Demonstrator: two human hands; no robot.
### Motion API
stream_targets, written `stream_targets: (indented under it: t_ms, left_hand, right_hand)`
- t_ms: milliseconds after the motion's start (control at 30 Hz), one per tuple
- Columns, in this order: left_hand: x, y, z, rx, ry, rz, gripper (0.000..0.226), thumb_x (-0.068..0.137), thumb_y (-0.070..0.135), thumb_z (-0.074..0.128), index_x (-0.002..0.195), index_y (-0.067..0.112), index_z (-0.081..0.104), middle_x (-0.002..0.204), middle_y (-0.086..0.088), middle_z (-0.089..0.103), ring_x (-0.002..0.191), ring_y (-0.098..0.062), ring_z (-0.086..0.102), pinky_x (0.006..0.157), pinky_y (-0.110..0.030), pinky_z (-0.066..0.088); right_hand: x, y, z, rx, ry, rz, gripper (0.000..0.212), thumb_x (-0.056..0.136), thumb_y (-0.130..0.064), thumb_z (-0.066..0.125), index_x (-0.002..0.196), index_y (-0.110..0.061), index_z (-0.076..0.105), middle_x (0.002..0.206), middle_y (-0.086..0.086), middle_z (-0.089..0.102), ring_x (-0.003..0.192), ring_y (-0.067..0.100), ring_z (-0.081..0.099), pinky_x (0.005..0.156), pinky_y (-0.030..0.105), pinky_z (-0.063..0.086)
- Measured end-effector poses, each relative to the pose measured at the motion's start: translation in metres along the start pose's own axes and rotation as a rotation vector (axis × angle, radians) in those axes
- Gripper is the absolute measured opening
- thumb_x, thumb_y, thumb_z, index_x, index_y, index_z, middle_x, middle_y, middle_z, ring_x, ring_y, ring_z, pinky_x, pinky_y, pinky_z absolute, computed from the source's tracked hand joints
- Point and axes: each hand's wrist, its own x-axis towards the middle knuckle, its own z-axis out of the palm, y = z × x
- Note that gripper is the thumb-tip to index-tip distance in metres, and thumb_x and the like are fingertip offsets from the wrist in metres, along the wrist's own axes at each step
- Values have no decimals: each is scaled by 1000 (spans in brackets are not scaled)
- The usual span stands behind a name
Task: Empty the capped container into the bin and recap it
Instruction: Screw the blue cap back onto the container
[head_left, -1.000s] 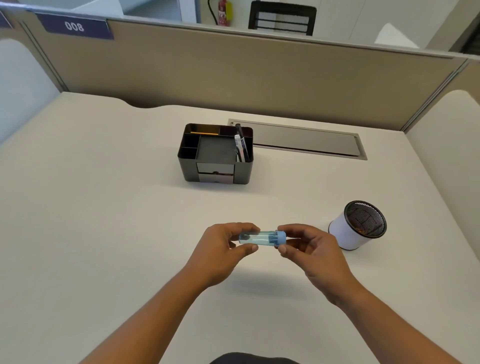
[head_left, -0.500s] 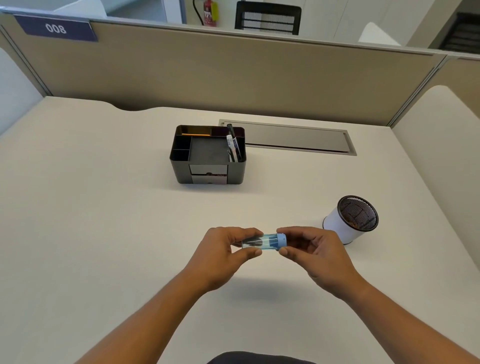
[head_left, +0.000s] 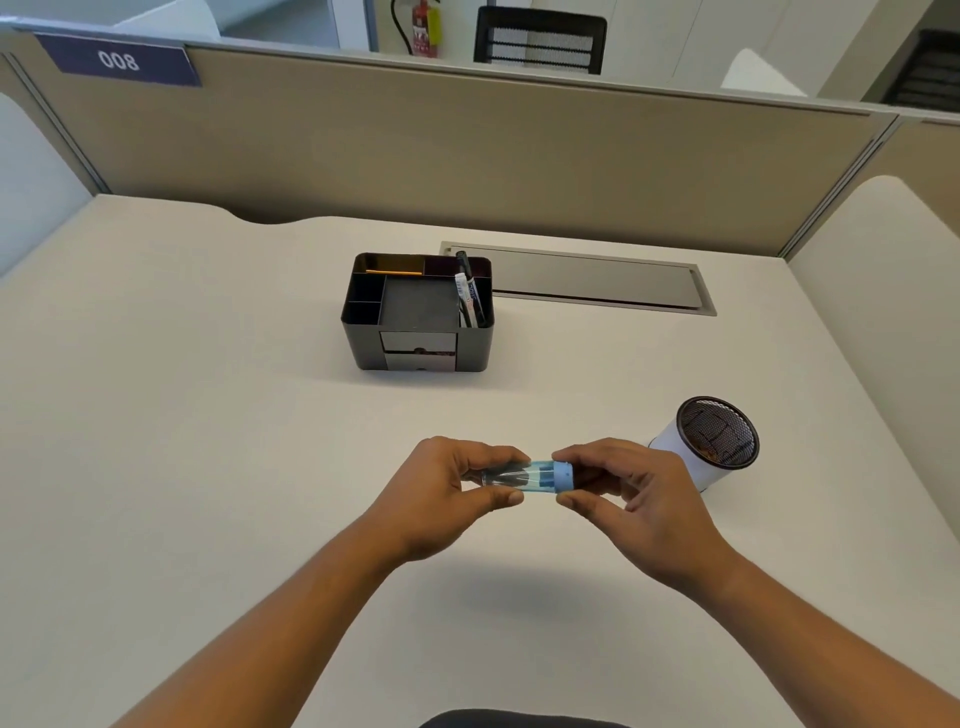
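A small clear blue-tinted container (head_left: 519, 475) lies sideways in the air above the desk, with dark bits inside. My left hand (head_left: 447, 493) grips its body from the left. Its blue cap (head_left: 562, 477) sits on the right end, pinched between the thumb and fingers of my right hand (head_left: 639, 499). The cap still looks seated on the container. The bin (head_left: 709, 441), a small white cylinder with a black mesh inside, stands on the desk just right of my right hand.
A black desk organizer (head_left: 421, 312) with pens and a small drawer stands at the middle of the desk. Behind it a grey cable hatch (head_left: 597, 278) is set into the desk. Beige partition walls close the back and sides.
Both hands keep hold of the container and cap. They sit slightly lower and nearer to me in view, and the camera has shifted a little.
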Motion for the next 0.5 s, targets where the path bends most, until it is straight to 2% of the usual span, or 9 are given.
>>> stream_targets:
  t_ms: [133,233,300,367,433,500]
  left_hand:
    - [-1,-3,2,13,43,20,30,86,26,71,114,37,68,102,22,68,94,-1,61,75,-13,48]
    - [4,-11,0,-19,84,-9,30,88,26,68,115,38,67,105,19,68,86,-3,61,68,-5,44]
    - [9,-16,-8,-32,125,-40,30,90,25,66,115,41,65,105,18,67,71,-2,57,64,-7,43]
    - [21,-19,-23,-41,180,-56,31,91,24,64,109,50,62,100,24,63,61,0,52,61,-11,43]
    - [38,-19,-44,-49,245,-74,32,92,23,62,109,50,60,97,24,59,66,0,54,61,-16,43]
    - [60,-20,-68,-35,289,-76,29,92,22,62,112,43,61,96,20,59,78,-4,56,62,-18,43]
  right_hand:
    - [1,5,8,75,56,56,35,78,-13,81,108,-28,73,104,-10,74,86,14,73,74,16,57]
    - [-7,25,24,218,181,227,37,81,-15,81,111,-33,71,102,-6,74,76,12,69,69,23,59]
    - [-19,46,32,176,219,335,35,85,-10,78,107,-37,71,96,-5,75,72,14,67,65,26,59]
    - [-33,67,37,46,147,403,37,86,-4,75,97,-39,72,92,-11,75,67,6,65,60,18,56]
    - [-44,81,39,-38,45,451,41,84,1,75,90,-40,72,91,-19,75,66,3,66,60,11,53]
    - [-50,89,39,-88,46,476,43,79,4,77,85,-38,73,87,-20,75,60,1,64,58,8,50]
